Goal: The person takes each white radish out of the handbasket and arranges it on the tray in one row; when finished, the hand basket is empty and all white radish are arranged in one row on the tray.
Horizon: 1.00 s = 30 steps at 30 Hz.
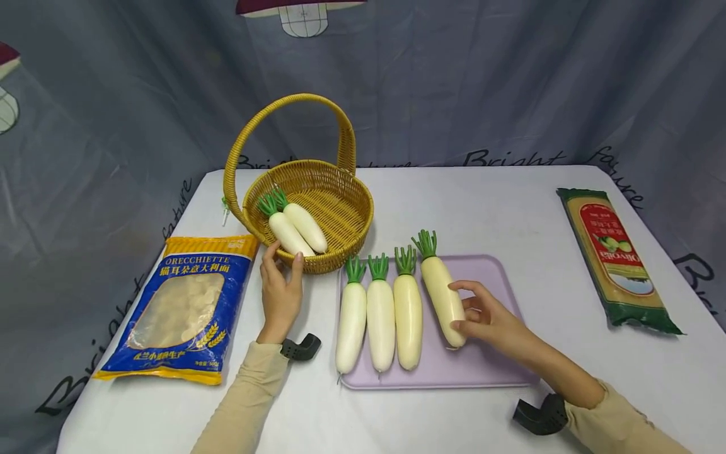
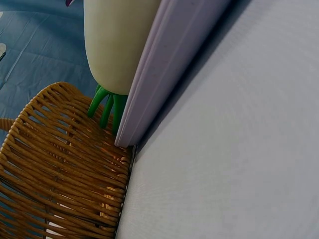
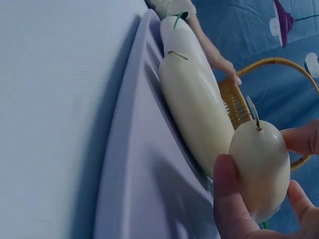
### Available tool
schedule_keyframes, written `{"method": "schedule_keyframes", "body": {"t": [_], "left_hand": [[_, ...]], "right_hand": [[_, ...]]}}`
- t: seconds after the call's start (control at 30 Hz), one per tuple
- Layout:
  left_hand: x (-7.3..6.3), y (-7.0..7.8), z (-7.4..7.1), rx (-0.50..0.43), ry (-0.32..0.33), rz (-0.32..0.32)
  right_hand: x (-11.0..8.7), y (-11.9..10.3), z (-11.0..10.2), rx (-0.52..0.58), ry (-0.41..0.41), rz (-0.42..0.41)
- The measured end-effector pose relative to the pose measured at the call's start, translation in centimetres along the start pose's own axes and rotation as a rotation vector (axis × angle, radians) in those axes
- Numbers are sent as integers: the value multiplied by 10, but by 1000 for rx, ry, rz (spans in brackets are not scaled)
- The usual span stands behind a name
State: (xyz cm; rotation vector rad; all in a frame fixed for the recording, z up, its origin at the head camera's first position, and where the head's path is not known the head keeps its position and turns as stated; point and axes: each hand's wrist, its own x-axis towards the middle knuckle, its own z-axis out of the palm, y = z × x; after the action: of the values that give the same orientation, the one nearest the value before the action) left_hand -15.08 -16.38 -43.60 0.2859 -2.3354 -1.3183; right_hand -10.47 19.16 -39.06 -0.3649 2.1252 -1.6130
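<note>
My right hand (image 1: pixel 492 318) holds a white radish (image 1: pixel 443 299) with green stem stubs between thumb and fingers, over the right part of a lilac tray (image 1: pixel 493 372). In the right wrist view, the thumb and fingertips touch opposite sides of this radish (image 3: pixel 261 169). Three more white radishes lie side by side on the tray's left half, the nearest to the held one being a creamy radish (image 1: pixel 408 321). My left hand (image 1: pixel 280 296) touches the front rim of a wicker basket (image 1: pixel 363 217), fingers spread. Two smaller white radishes (image 1: pixel 306 227) rest inside the basket.
A blue and yellow pasta bag (image 1: pixel 178 309) lies left of the left hand. At the far right is a green-ended pasta packet (image 1: pixel 615 258). The basket's tall handle (image 1: pixel 295 99) arches upward. A grey curtain (image 1: pixel 431 88) hangs behind the white table (image 1: pixel 454 208).
</note>
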Motion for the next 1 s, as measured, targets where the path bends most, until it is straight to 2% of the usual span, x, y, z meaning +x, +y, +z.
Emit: {"method": "schedule_keyframes", "body": {"t": [0.23,0.33,0.4,0.63,1.0], "left_hand": [[1,3,0,11,-2,-8],[0,3,0,9,-8,-15],[-1,3,0,5,-14,-19],[3,4,-1,-12,-7,8],[0,2,1,-21,-19,-2]], "right_hand": [[-15,10,10,-31,-26,-130],[-19,13,15,-32,-18,-143],[-20,14,18,-46,-6,-122],[-21,14,23,-187,30,-88],[-25,9,23,-441,21,-176]]}}
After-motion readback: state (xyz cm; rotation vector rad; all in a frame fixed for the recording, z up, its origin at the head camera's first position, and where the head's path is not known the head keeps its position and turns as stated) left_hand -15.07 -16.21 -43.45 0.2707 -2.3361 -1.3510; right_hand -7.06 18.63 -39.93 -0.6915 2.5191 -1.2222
